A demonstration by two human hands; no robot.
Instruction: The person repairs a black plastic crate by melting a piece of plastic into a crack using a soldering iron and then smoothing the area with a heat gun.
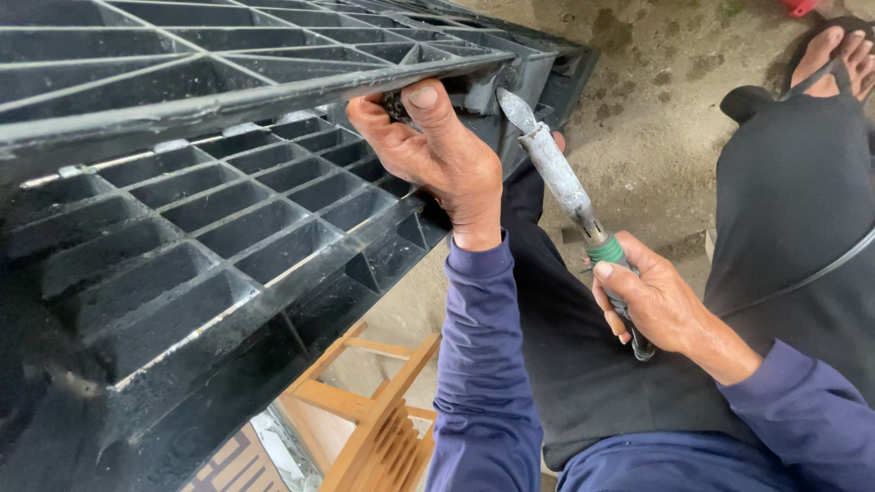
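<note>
Head view: looking down at two bare hands working at the edge of a black plastic pallet point(210, 228), tilted up and filling the left of the frame, its grid of open cells facing the camera.

Left hand point(437, 159) gripping the pallet's upper edge near its corner, thumb pressing on top of the rim, fingers curling under and clamped on the plastic. Dark blue sleeve point(483, 364) running down from the wrist.

Right hand point(652, 305) closing tight around the handle of a soldering iron point(570, 196), fingers wrapped on the dark grip just below a green band. Grey, crusted shaft pointing up and to the left, flat spade-shaped tip sitting just beside the pallet's corner, near the left thumb; touching or not, hard to tell. Thin black cord point(802, 278) trailing off to the right across dark trousers point(793, 200).

Wooden stool point(378, 419) standing below the pallet, between it and the left sleeve. Bare foot in a sandal point(838, 59) resting on the stained concrete floor point(656, 82) at top right.
</note>
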